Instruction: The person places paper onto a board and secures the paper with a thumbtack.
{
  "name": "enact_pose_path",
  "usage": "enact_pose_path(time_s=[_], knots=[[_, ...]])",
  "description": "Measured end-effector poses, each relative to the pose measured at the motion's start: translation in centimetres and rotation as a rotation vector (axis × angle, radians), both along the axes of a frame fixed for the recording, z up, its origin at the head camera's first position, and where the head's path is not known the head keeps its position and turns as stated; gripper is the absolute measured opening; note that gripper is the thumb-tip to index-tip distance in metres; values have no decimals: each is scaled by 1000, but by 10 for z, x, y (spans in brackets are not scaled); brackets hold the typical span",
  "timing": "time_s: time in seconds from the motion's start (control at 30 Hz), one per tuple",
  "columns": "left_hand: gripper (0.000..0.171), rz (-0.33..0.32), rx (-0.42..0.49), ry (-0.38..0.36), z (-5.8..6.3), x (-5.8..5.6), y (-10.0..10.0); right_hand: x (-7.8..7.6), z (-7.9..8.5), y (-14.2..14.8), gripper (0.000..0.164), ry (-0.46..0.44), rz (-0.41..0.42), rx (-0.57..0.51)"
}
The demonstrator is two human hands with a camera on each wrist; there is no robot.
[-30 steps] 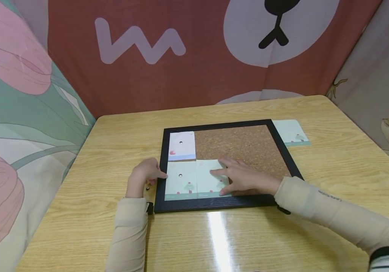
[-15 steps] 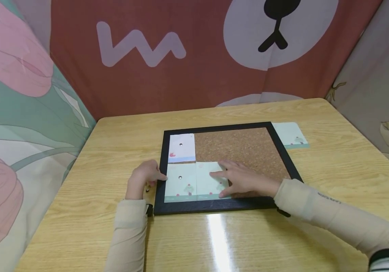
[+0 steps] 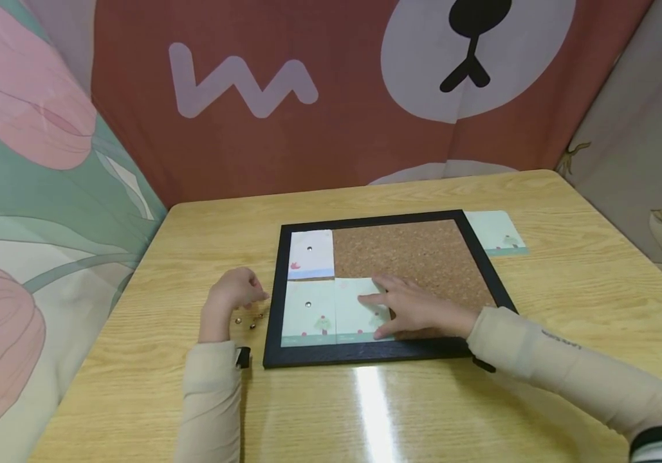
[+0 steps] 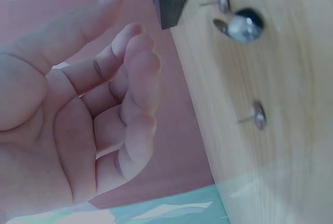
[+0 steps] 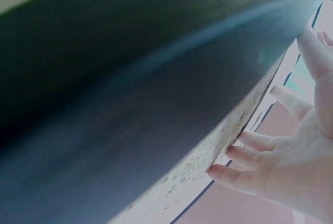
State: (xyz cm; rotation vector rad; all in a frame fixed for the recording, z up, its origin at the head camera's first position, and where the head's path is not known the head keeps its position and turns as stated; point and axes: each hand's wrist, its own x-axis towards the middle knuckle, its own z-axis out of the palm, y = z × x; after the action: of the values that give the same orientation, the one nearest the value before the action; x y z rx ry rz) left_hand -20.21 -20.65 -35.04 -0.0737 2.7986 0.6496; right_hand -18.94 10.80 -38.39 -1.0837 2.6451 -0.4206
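My left hand point(image 3: 232, 289) is held just off the left side of the black-framed corkboard point(image 3: 417, 247). Its fingers are loosely bent and nothing is between them in the left wrist view. Thumbtacks point(image 3: 252, 326) lie on the table beside it; one thumbtack point(image 4: 258, 115) shows up close with its pin sideways. My right hand point(image 3: 417, 308), fingers spread, rests on a pale green card point(image 3: 350, 305), fingertips touching it. To its left a matching green card point(image 3: 302, 321) carries a tack, and above that a white-and-blue card point(image 3: 316, 254) is tacked too.
Another green card point(image 3: 493, 231) lies on the table at the board's upper right, beside the frame. The wooden table point(image 3: 157, 289) stretches around the board, with a printed cloth point(image 3: 284, 148) hanging behind it.
My left hand has drawn back leftward from the board's frame, and more of the thumbtacks beside it show. The right hand stays in place on the card.
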Motion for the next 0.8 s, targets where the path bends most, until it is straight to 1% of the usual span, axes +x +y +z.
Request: enact_pose_path(time_s=[0.2,0.3,0.43,0.63,0.8], knots=[[14,14,0,-45,2,2,-4,0,1,0,70,2,-2,2],[13,11,-5,-73,0,3,-5,1,1,1,70,3,-5,5],[12,7,17,-96,-3,4,-5,1,2,1,70,3,-2,3],[13,-29,35,-114,-7,5,-5,-1,1,1,70,21,12,1],[15,-64,8,-122,-8,8,-3,-1,2,0,69,35,16,6]])
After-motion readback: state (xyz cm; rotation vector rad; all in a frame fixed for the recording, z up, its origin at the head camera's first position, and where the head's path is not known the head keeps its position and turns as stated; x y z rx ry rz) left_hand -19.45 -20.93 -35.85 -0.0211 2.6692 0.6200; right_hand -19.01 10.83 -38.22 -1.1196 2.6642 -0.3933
